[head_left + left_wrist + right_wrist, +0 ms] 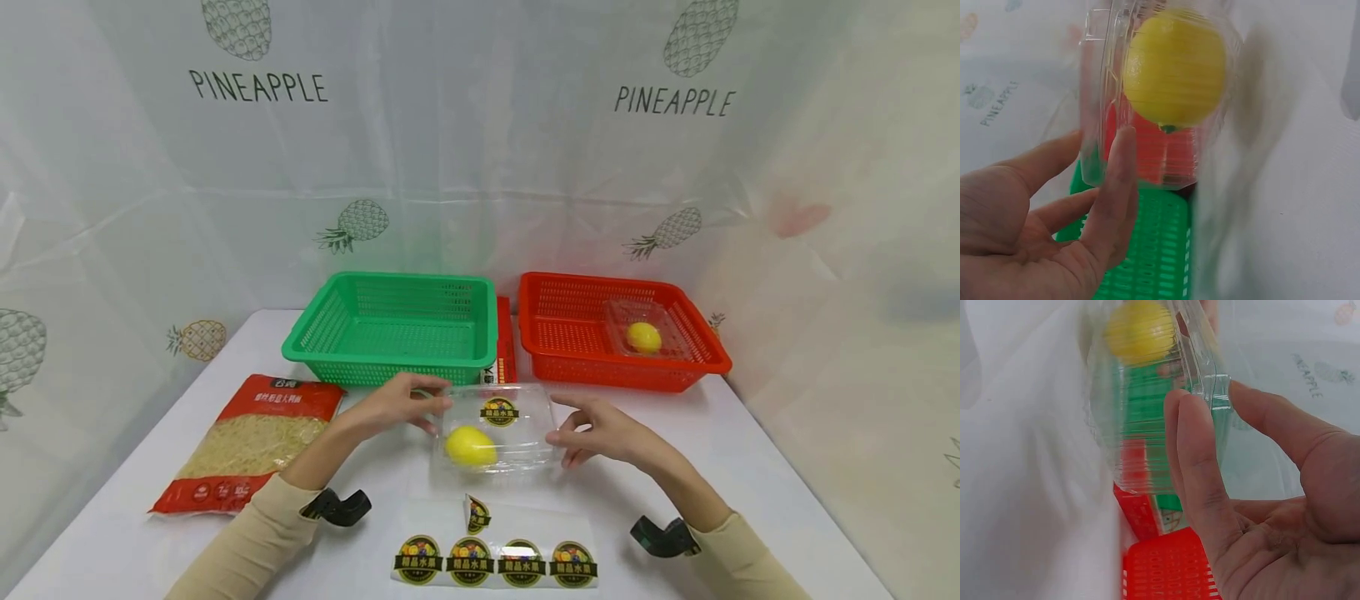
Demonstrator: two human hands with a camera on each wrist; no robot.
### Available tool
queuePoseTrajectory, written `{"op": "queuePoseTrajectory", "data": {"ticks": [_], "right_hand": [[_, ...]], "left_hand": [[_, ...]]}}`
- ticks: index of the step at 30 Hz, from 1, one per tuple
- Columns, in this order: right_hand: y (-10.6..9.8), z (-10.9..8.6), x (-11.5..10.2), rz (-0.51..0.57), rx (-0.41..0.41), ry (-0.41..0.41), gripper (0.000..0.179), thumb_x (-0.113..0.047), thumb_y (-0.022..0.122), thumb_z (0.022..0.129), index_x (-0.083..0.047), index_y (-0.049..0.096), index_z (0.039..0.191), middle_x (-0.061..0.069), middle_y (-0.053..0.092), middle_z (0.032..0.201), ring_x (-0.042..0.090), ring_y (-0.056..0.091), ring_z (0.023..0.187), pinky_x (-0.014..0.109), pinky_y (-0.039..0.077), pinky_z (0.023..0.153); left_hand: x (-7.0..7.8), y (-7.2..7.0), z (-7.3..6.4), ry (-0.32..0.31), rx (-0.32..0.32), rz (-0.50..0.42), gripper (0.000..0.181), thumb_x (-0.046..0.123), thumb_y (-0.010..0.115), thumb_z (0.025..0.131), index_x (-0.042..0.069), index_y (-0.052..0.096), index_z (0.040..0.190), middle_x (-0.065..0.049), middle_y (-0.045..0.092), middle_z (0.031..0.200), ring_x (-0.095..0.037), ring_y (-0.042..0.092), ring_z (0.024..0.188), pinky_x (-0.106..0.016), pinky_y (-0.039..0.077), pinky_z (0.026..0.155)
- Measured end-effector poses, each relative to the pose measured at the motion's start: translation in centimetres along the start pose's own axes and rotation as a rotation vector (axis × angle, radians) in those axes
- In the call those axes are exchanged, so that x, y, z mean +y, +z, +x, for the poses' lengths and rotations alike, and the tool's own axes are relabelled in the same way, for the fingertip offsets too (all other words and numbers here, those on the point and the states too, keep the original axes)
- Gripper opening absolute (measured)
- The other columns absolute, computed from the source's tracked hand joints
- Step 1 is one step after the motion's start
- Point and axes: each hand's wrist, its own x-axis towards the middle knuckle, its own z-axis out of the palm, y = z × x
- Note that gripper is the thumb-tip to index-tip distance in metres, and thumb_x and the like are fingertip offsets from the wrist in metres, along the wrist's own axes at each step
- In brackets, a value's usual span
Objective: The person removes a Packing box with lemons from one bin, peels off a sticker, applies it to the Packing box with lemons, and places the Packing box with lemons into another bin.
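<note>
Both hands hold a clear plastic clamshell box by its two short ends, close over the white table. Inside it a yellow lemon lies towards the left, its green tip showing in the left wrist view. A round black-and-gold fruit label sits on the lid. My left hand pinches the left end at the rim between thumb and fingers. At the opposite end, my right hand grips the rim likewise, its thumb on the lid side and fingers below.
Behind the box stand a green basket and a red basket, the red one holding another clear box with a lemon. A red pasta bag lies left. In front is a label sheet, one label curling up.
</note>
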Motion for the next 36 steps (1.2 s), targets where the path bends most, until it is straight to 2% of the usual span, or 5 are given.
{"op": "queuePoseTrajectory", "data": {"ticks": [8,16,23,28,36], "right_hand": [[-1.3,-0.3,-1.0,-0.023,-0.007,-0.020,0.078,-0.026,0.071,0.090,0.002,0.031,0.151,0.025,0.066,0.095,0.027,0.072,0.070,0.036,0.062,0.069],[-2.3,-0.3,-2.1,-0.020,0.024,-0.065,0.071,-0.025,0.070,0.091,0.002,0.037,0.148,0.024,0.063,0.096,0.040,0.071,0.074,0.035,0.061,0.069],[-3.5,-0.3,-3.3,-0.039,0.045,-0.105,0.066,-0.024,0.070,0.092,0.000,0.042,0.146,0.021,0.066,0.095,0.026,0.073,0.070,0.034,0.061,0.070],[-4.1,-0.1,-4.2,-0.071,0.085,-0.097,0.062,-0.029,0.070,0.091,-0.006,0.048,0.144,0.019,0.069,0.104,0.030,0.072,0.074,0.035,0.062,0.071],[-5.1,0.8,-5.7,-0.090,0.150,-0.089,0.055,-0.031,0.071,0.090,-0.007,0.057,0.137,0.020,0.068,0.120,0.026,0.072,0.073,0.034,0.061,0.072]], "left_hand": [[0.6,-0.4,0.0,0.016,-0.010,-0.086,0.058,0.027,0.067,0.094,0.003,0.049,0.143,-0.024,0.048,0.144,-0.032,0.068,0.094,-0.040,0.061,0.077],[1.6,-0.8,0.0,-0.001,0.038,-0.142,0.055,0.031,0.069,0.092,0.007,0.055,0.139,-0.019,0.055,0.128,-0.023,0.060,0.096,-0.042,0.061,0.077],[2.6,-1.3,-0.1,-0.007,0.042,-0.167,0.055,0.032,0.070,0.091,0.008,0.055,0.138,-0.026,0.049,0.138,-0.025,0.061,0.097,-0.046,0.060,0.081],[3.3,-2.0,0.0,-0.005,0.055,-0.214,0.054,0.030,0.070,0.092,0.007,0.055,0.138,-0.024,0.047,0.142,-0.023,0.061,0.098,-0.040,0.061,0.078],[4.4,-2.9,0.2,-0.002,0.074,-0.253,0.051,0.030,0.063,0.097,0.002,0.053,0.138,-0.012,0.058,0.116,-0.016,0.061,0.086,-0.037,0.062,0.075]]}}
